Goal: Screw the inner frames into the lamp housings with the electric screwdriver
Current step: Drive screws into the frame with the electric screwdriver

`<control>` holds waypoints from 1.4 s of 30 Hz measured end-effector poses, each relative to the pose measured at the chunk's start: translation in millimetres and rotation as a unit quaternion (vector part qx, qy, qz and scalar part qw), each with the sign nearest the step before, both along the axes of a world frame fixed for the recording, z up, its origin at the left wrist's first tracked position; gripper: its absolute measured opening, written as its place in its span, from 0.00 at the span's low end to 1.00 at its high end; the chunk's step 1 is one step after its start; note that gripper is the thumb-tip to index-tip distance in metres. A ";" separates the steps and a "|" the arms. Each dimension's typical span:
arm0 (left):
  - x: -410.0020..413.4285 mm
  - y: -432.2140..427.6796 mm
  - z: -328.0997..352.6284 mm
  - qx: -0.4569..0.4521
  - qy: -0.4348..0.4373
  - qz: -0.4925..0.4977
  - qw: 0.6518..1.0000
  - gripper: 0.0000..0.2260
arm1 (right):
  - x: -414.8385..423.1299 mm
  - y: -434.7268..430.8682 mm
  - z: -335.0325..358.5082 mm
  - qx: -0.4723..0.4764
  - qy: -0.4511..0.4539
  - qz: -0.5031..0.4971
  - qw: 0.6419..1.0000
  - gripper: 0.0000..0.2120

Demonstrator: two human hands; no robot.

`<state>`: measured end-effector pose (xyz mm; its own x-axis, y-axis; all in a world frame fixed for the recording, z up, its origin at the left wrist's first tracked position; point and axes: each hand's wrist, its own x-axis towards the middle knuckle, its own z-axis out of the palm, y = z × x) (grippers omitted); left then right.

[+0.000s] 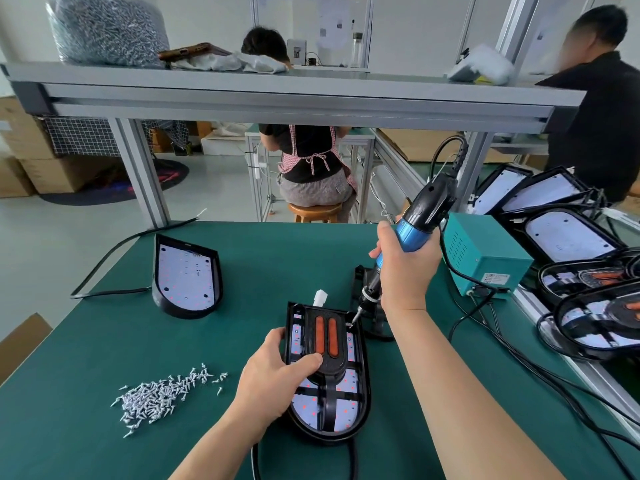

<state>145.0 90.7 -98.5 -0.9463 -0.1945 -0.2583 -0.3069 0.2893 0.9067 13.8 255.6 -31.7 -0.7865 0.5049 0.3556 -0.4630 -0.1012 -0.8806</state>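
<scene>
Now, on the dark green bench mat [242, 271], we have the black, round-nosed plastic lamp housing [364, 400] lying face up under our left hand [273, 379]. Its fingers [277, 336] curl round the housing's left rim, while the thumb [310, 359] presses the black inner frame with two orange strips [334, 368] down into it. If that thumb eases, we judge the frame could slide off its screw hole. Our right hand [407, 268] is wrapped tight round the blue and black corded electric screwdriver [420, 216], which leans. Its bit [354, 317] meets the frame's far corner, just beyond our left fingertips. Driven at that slant, the bit may slip out or the screw may seat crooked. The heap of small silver screws [156, 398] lies on the mat to the left of our left wrist, well apart.
</scene>
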 end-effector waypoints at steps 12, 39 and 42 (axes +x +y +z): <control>-0.4 -0.5 -2.2 0.009 0.007 -0.005 1.000 0.23 | -1.1 -1.4 2.8 0.024 0.009 0.035 0.999 0.16; 0.9 0.0 -0.5 0.007 0.012 -0.007 1.000 0.24 | 3.4 -6.3 1.9 0.028 0.009 0.046 0.999 0.11; 0.3 -1.5 -1.2 0.005 0.013 -0.009 1.000 0.23 | 3.3 -4.6 0.7 0.025 0.005 0.036 0.999 0.14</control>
